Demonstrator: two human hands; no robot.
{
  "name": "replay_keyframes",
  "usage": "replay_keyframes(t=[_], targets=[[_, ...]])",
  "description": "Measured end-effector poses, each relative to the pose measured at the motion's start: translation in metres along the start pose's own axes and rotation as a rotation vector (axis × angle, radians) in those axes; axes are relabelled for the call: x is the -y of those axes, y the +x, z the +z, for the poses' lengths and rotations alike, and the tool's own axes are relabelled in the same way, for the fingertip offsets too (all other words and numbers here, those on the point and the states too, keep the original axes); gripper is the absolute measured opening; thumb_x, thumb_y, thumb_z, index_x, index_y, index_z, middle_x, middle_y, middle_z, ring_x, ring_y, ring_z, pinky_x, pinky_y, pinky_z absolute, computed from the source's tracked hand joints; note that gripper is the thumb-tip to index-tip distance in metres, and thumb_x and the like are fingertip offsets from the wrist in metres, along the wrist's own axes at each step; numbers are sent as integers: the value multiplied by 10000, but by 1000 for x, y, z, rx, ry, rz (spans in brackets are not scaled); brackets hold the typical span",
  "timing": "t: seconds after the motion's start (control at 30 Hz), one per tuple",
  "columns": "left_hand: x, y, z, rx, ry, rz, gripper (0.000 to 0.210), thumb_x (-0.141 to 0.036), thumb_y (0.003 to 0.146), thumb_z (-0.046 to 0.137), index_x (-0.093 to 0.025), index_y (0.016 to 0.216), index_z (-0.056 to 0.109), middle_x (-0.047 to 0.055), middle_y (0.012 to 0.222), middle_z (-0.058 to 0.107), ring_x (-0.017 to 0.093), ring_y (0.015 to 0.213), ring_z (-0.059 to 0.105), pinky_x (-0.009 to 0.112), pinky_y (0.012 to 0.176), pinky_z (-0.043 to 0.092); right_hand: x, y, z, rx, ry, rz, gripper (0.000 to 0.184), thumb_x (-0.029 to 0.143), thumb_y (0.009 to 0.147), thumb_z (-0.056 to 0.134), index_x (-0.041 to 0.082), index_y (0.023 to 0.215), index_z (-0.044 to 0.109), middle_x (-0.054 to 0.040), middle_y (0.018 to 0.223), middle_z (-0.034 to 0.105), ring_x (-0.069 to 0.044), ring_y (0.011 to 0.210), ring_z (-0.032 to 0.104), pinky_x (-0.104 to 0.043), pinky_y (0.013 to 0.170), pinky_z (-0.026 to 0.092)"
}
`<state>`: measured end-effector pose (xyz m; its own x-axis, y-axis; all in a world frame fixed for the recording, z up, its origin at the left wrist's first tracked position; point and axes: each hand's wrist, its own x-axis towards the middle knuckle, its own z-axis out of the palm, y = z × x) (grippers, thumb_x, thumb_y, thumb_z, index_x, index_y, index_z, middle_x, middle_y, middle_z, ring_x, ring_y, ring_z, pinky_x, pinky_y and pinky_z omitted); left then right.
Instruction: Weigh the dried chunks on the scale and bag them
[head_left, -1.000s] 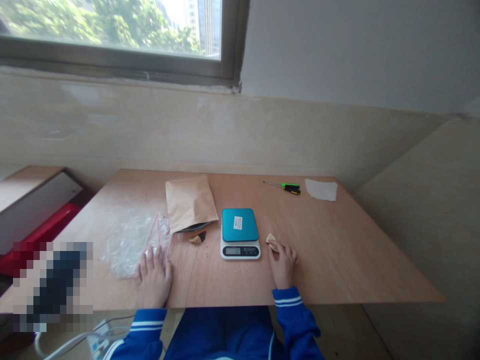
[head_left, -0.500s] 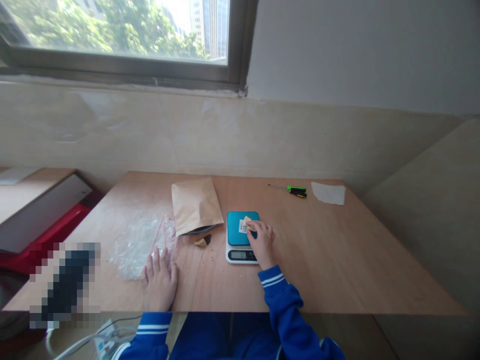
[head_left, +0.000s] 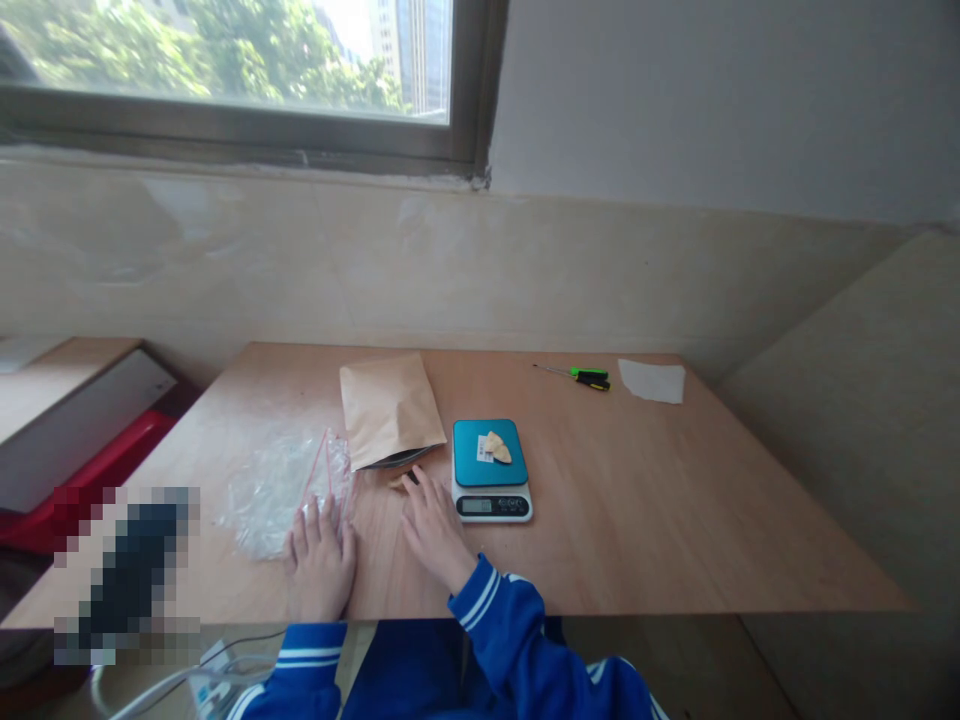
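Observation:
My left hand (head_left: 321, 558) lies flat with fingers spread on the near edge of a crumpled clear plastic bag (head_left: 274, 495) with red lines. My right hand (head_left: 436, 528) reaches left of the scale, thumb and fingers apart, fingertips at a small tan-and-dark piece (head_left: 397, 482) on the table and partly covering it. Pale yellow, wedge-shaped pieces (head_left: 497, 447) rest over the white label on the blue plate of a digital kitchen scale (head_left: 469, 470). Its display is too small to read. Behind my right hand lies a brown paper pouch (head_left: 394, 410), its dark mouth facing me.
Two screwdrivers (head_left: 589, 378), with green and black-yellow handles, lie at the back of the wooden table (head_left: 660, 510). A piece of white paper (head_left: 652, 382) is right of them. A blurred-out dark object (head_left: 135, 570) sits at the left edge. Cables (head_left: 165, 685) hang below.
My right hand has let go of a pale piece on the scale plate and moved left to the tan-and-dark piece. My left hand stays on the plastic bag.

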<state>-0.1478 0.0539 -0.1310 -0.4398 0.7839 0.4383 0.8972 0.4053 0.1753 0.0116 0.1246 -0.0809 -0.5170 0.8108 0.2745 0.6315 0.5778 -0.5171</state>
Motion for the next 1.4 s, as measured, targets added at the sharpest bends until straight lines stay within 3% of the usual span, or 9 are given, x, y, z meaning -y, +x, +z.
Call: replay_keyframes(t=[0.13,0.27,0.43,0.57,0.73,0.9,1.1,1.3,1.4], targets=[[1,0,1,7,-1,-15,514,-293,945,354,-91,1408,446,186,1483,409,317,1398,321,482,1131,234,2,7,17,16,-45,4,467,117,854,499,131,1320,466,-147,1362,518,-290,1248,441,-457,1007,394],[0,0,-2,24,-23,-20,518,-291,941,353,-85,1408,445,190,1491,394,324,1406,304,494,1130,233,-1,9,11,7,-59,33,199,83,875,477,194,996,590,-82,1103,631,-243,1056,525,-396,900,408],[-3,2,-7,39,-29,-24,519,-291,945,333,-69,1398,456,199,1483,402,332,1398,316,499,1123,243,2,4,2,17,-36,15,174,63,888,495,208,859,586,-26,951,648,-202,931,539,-352,853,365],[-3,3,-6,36,-6,-29,515,-296,950,329,-67,1389,468,198,1478,411,334,1384,341,490,1121,249,-6,5,-17,-79,51,63,180,85,894,521,235,882,620,6,949,670,-191,945,558,-350,875,330],[-3,2,-4,31,-17,-40,514,-290,943,349,-72,1393,465,193,1478,413,333,1388,335,483,1129,236,-47,15,-53,-212,-24,178,203,108,903,492,235,915,651,-29,1011,685,-224,998,558,-372,881,327],[-2,2,-4,37,-18,-36,510,-283,945,349,-66,1392,464,201,1477,411,339,1386,336,493,1127,236,-79,13,-65,-179,-131,162,277,65,889,441,223,941,663,-53,1034,681,-238,1065,529,-400,909,314],[-1,0,-1,21,-15,-22,509,-292,953,339,-70,1396,459,195,1489,394,336,1395,322,484,1129,234,-76,-3,-66,-186,-88,93,498,-27,803,388,232,1159,622,-74,1272,582,-247,1217,452,-428,985,313],[2,14,-17,272,-185,-194,485,-323,947,351,-94,1345,507,174,1482,415,340,1394,328,521,1118,249,-65,-31,-71,-286,1,99,435,13,836,383,236,1084,662,-70,1170,605,-239,1096,506,-419,974,386],[-1,26,-34,244,-261,-257,430,-348,939,370,-123,1246,572,161,1435,479,344,1378,353,551,1104,249,-60,-47,-69,-293,43,104,394,19,847,389,230,1008,680,-75,1108,613,-235,1050,523,-427,961,407]])
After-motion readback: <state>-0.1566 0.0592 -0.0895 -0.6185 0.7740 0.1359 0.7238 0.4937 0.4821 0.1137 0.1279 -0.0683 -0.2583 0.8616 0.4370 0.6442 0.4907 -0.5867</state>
